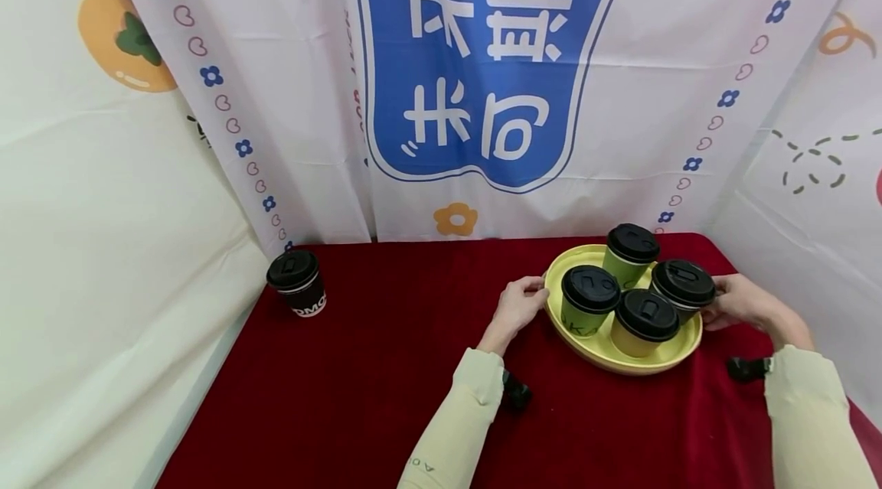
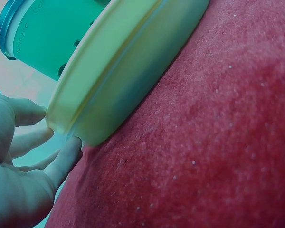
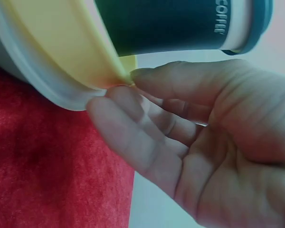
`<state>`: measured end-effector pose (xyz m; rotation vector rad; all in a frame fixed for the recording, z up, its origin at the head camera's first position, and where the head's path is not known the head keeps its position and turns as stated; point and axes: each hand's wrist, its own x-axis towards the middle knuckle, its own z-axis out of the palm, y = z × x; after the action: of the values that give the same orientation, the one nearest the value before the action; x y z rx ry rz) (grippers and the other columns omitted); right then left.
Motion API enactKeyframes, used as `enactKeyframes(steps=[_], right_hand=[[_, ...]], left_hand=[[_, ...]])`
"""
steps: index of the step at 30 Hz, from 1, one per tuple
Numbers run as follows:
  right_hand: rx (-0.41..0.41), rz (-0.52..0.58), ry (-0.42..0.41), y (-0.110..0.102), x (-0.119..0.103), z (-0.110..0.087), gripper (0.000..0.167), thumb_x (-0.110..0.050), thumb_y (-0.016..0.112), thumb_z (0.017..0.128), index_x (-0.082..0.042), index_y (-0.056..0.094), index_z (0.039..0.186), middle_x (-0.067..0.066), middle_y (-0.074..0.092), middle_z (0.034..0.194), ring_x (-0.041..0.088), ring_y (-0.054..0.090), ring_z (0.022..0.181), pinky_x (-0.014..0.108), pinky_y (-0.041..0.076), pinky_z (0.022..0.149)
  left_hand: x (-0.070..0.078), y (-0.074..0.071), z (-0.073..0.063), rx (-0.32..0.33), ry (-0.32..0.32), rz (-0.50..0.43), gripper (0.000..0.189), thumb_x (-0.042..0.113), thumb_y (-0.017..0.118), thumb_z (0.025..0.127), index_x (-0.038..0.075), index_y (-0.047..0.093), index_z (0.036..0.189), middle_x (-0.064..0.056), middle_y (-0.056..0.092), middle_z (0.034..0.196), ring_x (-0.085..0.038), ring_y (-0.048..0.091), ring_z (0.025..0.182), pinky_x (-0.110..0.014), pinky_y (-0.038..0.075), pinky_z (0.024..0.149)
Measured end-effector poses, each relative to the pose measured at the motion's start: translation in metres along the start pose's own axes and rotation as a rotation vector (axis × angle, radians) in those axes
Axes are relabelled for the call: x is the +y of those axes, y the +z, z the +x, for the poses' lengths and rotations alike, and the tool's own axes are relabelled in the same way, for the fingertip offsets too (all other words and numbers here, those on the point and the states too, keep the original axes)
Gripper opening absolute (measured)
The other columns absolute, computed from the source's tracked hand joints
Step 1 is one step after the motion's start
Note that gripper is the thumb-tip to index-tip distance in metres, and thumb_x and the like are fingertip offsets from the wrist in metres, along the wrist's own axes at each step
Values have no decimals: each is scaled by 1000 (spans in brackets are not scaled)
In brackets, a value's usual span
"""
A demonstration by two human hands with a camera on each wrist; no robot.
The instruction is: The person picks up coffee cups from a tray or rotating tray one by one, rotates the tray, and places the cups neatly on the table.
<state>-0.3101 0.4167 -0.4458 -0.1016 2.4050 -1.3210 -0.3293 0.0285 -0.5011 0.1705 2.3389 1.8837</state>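
A round yellow tray sits at the right of the red-covered table, carrying several lidded paper coffee cups. Two green cups, a yellowish cup and a dark cup stand upright close together, all with black lids. On the tray's left edge, my left hand grips the rim with its fingertips. The right hand pinches the opposite rim, beside the dark cup; in the right wrist view its thumb lies on the rim and its fingers are beneath.
Another black lidded cup stands upright near the table's far left corner. The red cloth covers the table. Printed white curtains hang behind and at both sides. Small black devices show at both wrists.
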Motion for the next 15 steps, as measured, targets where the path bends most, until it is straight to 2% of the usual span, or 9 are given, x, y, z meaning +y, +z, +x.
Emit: enactKeyframes(steps=[3,5,9,15], right_hand=[[-2,11,16,-2,-2,-3,43,9,53,86,22,41,125,11,69,89,22,70,79,41,60,75],[10,10,27,-4,-2,-4,42,6,52,90,22,39,127,10,69,90,21,69,80,41,60,75],[39,-8,35,-6,-3,-5,36,-5,45,99,20,41,126,5,67,90,17,67,79,41,60,75],[71,31,29,-9,6,-5,30,-11,40,103,13,49,119,0,67,88,14,69,77,42,60,73]], left_hand=[[0,0,0,2,-8,-1,29,24,63,95,15,69,122,-3,72,111,-12,70,96,-30,56,79],[0,1,-1,-1,-14,-2,30,25,63,95,16,69,122,-2,72,112,-12,70,96,-30,56,80],[0,1,-2,-8,-26,-10,31,26,63,95,16,68,124,-2,71,111,-12,70,95,-30,56,80],[0,2,-4,-13,-26,0,31,25,63,95,16,68,125,-2,72,110,-11,70,94,-30,55,79]])
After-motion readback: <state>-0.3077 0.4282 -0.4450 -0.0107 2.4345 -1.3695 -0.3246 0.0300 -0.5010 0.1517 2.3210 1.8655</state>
